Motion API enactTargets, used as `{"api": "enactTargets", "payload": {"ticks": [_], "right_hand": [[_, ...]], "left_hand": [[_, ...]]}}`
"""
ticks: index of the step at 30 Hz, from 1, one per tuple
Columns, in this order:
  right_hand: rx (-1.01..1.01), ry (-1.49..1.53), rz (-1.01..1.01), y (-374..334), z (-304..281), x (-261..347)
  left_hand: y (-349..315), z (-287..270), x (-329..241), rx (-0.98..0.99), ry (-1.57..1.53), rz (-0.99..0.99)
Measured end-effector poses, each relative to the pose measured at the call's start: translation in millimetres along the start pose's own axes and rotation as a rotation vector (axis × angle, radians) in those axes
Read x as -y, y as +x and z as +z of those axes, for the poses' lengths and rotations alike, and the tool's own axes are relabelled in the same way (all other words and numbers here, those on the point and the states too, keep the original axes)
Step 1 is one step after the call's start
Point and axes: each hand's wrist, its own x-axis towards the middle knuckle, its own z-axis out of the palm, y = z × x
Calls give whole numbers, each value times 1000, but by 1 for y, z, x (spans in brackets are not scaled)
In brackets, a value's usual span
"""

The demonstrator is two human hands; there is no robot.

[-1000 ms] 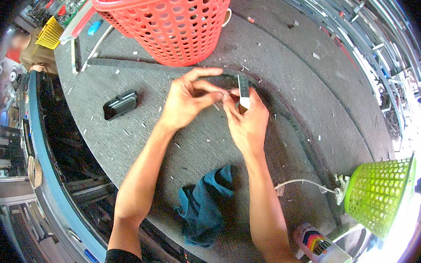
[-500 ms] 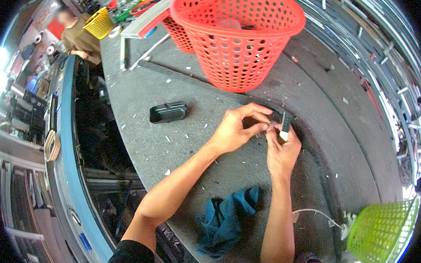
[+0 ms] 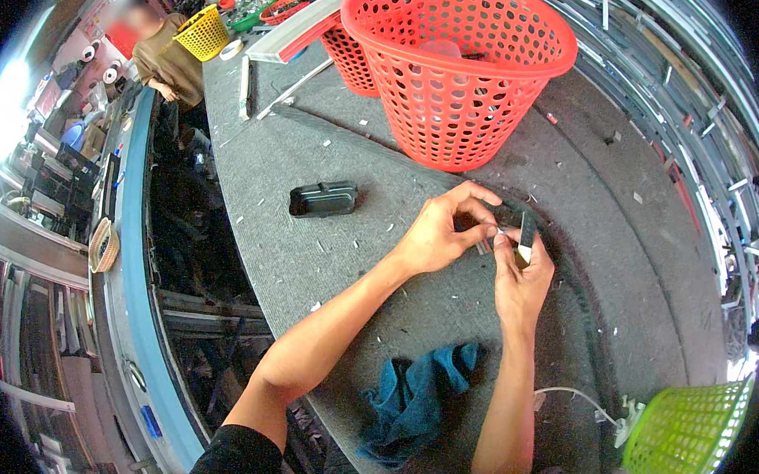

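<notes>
Above the grey mat, my left hand and my right hand meet at the fingertips. The left thumb and fingers are closed in a pinch on something too small to make out. A short, narrow dark piece with a pale end stands up between the fingers of the right hand, whose thumb presses toward the left fingertips. To the left of my hands lies an open black plastic box. A crumpled blue cloth rests between my forearms.
A tall red perforated basket stands just beyond my hands. A green basket and a white cable are at the lower right. Metal profiles line the far right. Another person stands at the far left.
The view has shifted slightly, so the table's things appear further right. My hands stay together at the fingertips, and the dark piece is still in my right hand.
</notes>
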Motion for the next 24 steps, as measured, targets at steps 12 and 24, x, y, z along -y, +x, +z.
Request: {"api": "enactTargets", "payload": {"ticks": [12,24], "right_hand": [[-19,-80,-2,-1,2,-5],[33,-48,70,0,-3,1]], "left_hand": [[-7,9,-12,-83,314,46],[0,-4,-7,-5,62,8]]}}
